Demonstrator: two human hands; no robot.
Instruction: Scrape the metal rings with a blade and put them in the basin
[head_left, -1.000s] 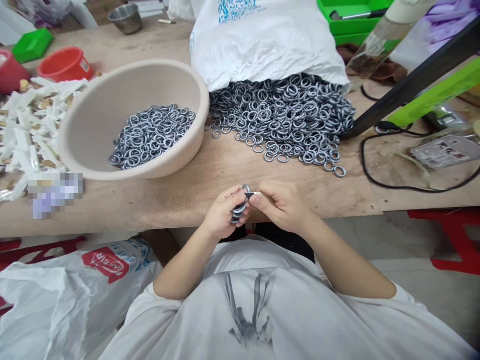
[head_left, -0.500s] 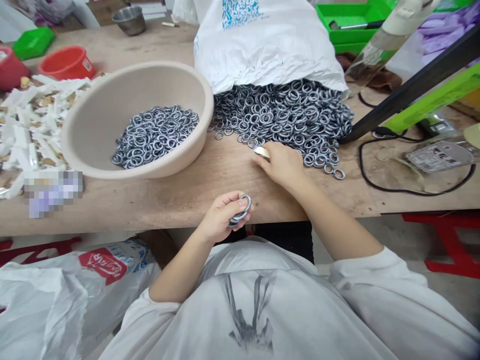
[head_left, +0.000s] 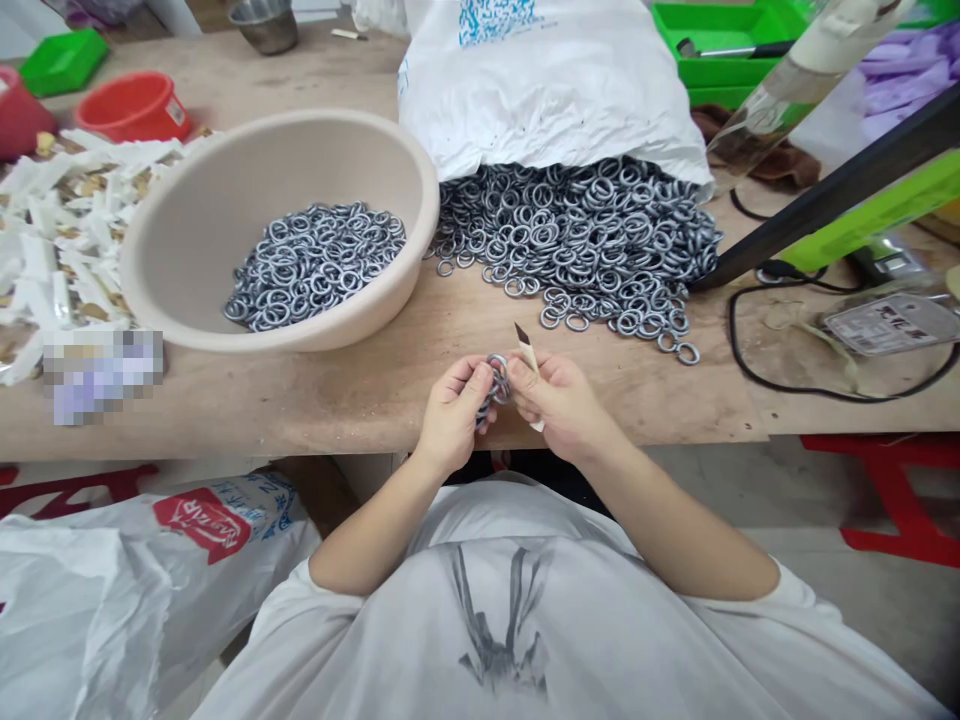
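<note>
My left hand (head_left: 455,408) is closed around several grey rings (head_left: 492,385) above the table's front edge. Close beside it, my right hand (head_left: 553,398) grips a knife (head_left: 528,352) with a pale handle, its dark pointed blade tilted up and away from me. The right fingertips meet the held rings; whether they pinch one is hard to tell. Beyond the hands, a heap of loose grey rings (head_left: 592,240) spills from a white sack (head_left: 547,90). To the left, a large beige basin (head_left: 180,335) holds many more such rings.
White strips (head_left: 45,240) are piled at the left, near a red bowl (head_left: 135,105). A metal bowl (head_left: 264,25) stands at the back. On the right are a slanting black bar (head_left: 832,190), a black cable (head_left: 780,388) and green trays (head_left: 720,70).
My right hand has come back from the ring heap to my left hand, bringing the knife. The left hand has risen slightly, still holding rings.
</note>
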